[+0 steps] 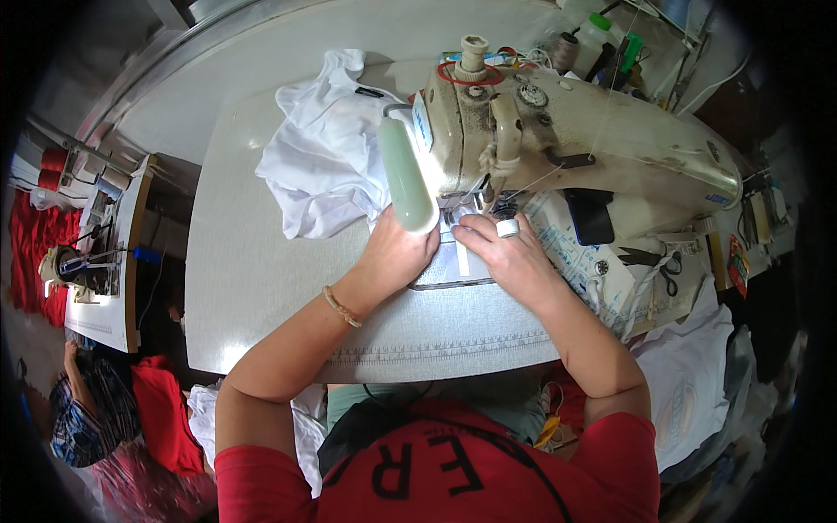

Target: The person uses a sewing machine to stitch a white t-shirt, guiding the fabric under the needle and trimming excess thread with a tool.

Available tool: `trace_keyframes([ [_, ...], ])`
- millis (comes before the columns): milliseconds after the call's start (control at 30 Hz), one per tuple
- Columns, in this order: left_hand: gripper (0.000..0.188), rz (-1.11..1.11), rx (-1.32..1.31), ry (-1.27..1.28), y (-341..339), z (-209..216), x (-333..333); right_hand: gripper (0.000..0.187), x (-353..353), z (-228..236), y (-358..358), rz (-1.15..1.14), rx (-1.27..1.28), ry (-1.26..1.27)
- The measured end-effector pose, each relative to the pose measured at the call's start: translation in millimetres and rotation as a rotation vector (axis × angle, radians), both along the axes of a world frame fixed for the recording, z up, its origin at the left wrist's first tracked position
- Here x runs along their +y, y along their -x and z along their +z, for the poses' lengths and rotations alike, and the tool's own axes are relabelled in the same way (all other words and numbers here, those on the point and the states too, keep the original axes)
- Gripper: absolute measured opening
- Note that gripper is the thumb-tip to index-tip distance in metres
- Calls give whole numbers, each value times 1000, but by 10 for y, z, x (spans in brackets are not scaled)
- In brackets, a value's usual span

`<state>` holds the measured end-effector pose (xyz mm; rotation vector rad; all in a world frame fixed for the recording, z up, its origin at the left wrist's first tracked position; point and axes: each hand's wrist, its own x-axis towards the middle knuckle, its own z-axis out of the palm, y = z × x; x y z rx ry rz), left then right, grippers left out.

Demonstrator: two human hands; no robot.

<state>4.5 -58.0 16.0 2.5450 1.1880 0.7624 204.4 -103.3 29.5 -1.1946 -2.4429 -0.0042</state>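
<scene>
A white garment (323, 148) lies crumpled on the sewing table, its near end running under the needle area of an off-white sewing machine (602, 139). My left hand (397, 253) is closed on the garment left of the needle; a pale green lamp (406, 179) covers most of its fingers. On the other side, my right hand (510, 254) has its fingertips pressed together on the cloth close to the presser foot. A white band wraps one of its fingers. Between my hands a narrow white strip (463, 260) lies over the machine's plate.
Right of my hand are a black phone (590, 216), scissors (670, 275) and a metal bobbin (602, 268). Thread cones (565, 52) and a green-capped bottle (595, 33) stand behind the machine. White cloth (689, 375) hangs at the right. Another machine (65, 266) and a person (87, 401) are at far left.
</scene>
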Motion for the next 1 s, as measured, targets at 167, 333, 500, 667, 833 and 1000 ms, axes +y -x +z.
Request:
trace_keyframes([
  [167,17,26,-11,-20,-27,-7,47,34,26,-30,-15,-20,-18,-36],
  [333,16,34,-23,4,-44,6,60,35,56,-44,-27,-27,-46,-45],
  [500,16,27,-49,-2,-63,17,69,40,58,-35,-37,-57,-35,32],
  [667,15,19,-114,-36,-78,-3,76,38,68,-44,-37,-61,-61,4],
  [833,16,13,-122,-36,-62,-51,87,40,61,-64,-35,-72,-71,34],
  [1000,17,-3,-138,-23,-34,-65,79,37,53,-70,-36,-40,-51,-35],
])
